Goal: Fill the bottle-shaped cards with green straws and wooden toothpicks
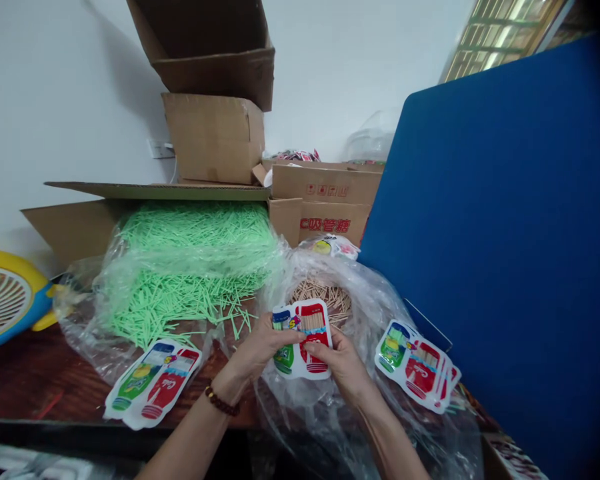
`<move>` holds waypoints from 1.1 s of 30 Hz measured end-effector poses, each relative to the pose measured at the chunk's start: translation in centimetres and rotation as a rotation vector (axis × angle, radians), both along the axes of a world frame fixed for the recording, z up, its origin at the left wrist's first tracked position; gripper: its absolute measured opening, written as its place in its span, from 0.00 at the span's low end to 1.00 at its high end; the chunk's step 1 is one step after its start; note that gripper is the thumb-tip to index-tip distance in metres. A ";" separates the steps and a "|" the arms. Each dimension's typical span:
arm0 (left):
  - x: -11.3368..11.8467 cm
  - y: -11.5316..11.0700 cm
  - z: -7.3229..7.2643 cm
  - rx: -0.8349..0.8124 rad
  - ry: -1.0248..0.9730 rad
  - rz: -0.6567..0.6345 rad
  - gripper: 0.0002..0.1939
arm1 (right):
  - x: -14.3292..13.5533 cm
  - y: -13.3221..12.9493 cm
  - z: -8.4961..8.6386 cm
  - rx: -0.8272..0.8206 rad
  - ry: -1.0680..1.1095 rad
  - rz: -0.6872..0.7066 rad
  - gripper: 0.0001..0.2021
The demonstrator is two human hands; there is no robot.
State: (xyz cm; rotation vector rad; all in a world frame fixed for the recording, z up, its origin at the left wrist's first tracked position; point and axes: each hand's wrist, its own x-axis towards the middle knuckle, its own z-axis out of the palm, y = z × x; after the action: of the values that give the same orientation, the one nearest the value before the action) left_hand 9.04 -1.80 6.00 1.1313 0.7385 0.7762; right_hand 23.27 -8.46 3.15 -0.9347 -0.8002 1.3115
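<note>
Forearms (200, 427) lie over the near edge of the bench (35, 377), the left one wearing a beaded bracelet (223, 404). Between them, the left hand (260, 348) and right hand (347, 365) grip a bottle-printed pouch (310, 321) by its two sides, thumbs on its front (tan sticks show in the red half). It is just above the bench, inward from the middle of the near edge. Loose tan sticks (333, 299) lie behind it; green sticks (195, 297) heap toward the back left. Other pouches lie by the near edge, a left stack (155, 383) and a right stack (419, 365).
</note>
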 end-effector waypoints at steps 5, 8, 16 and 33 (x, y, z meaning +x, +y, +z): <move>-0.2 -0.3 -0.2 0.052 -0.013 -0.035 0.14 | -0.3 -0.4 -0.3 0.020 -0.044 -0.046 0.18; -0.3 -0.5 0.1 0.042 0.019 -0.051 0.14 | -0.9 -0.8 -0.5 0.036 -0.025 -0.104 0.18; -0.9 -0.8 0.5 0.053 0.103 -0.050 0.12 | -1.1 -1.5 -0.6 -0.009 0.022 -0.051 0.20; 1.2 -3.0 -3.8 0.048 0.076 -0.021 0.11 | 8.9 -5.6 -1.6 0.054 -0.345 -0.587 0.16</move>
State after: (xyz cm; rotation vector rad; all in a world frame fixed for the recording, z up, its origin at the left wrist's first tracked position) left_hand 10.28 -4.84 2.23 1.2158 0.7736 0.7396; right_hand 32.21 -14.09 1.59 -1.2540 -0.7378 0.6249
